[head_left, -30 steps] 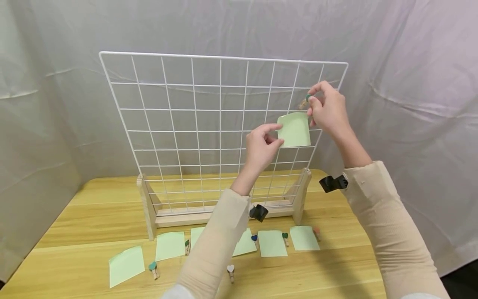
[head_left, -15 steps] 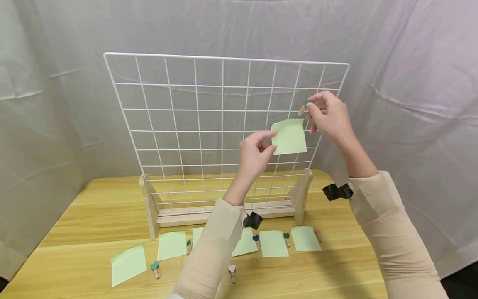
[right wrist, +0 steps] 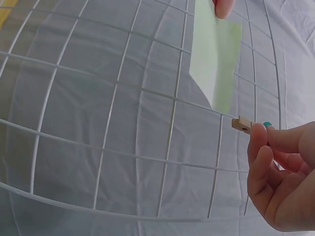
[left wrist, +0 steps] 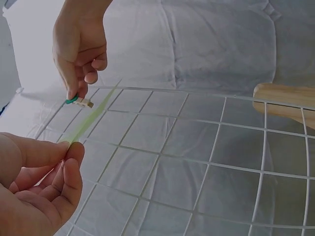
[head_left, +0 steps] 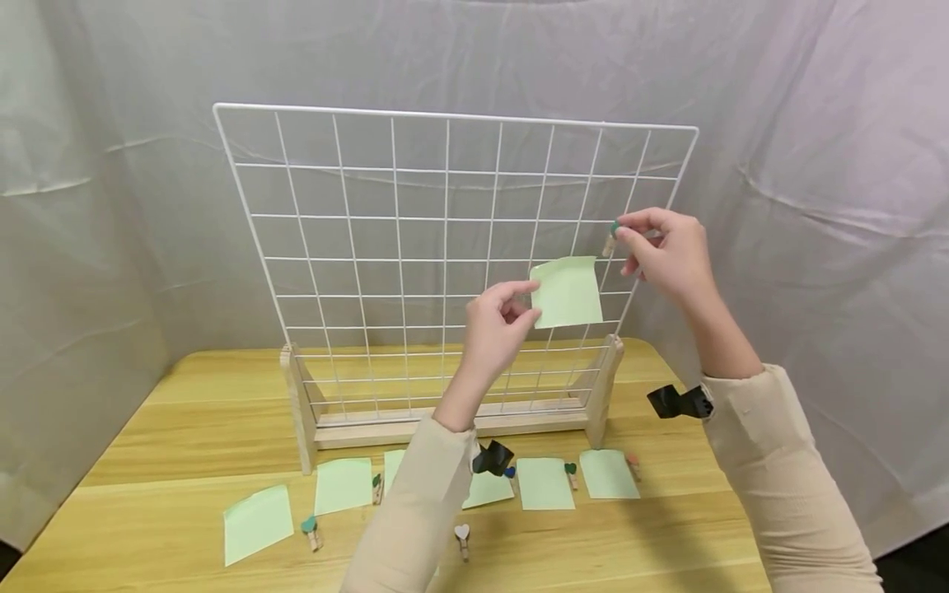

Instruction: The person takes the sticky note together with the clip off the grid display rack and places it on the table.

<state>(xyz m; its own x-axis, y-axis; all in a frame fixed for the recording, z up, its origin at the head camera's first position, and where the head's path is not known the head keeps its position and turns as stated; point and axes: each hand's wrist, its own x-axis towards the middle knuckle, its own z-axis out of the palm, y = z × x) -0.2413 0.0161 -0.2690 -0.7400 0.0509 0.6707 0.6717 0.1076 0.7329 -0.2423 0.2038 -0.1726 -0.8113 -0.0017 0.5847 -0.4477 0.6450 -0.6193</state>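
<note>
My left hand pinches the left edge of a pale green sticky note between thumb and fingers. Seen edge-on in the left wrist view, the note stands out from the fingertips in front of the white wire grid. At the note's upper right, my right hand pinches a small wooden clothespin with a teal decoration at its held end. In the right wrist view the clothespin's wooden tip points toward the note's nearby corner, apart from it.
The grid stands in a wooden base on the wood-grain table. Several green notes lie in front of it, with heart-topped clothespins among them, including a white one and a teal one. A grey curtain hangs behind.
Both hands have come down along the grid, the note and clothespin with them. The left hand and note have also shifted left. The clothespin has turned more upright.
</note>
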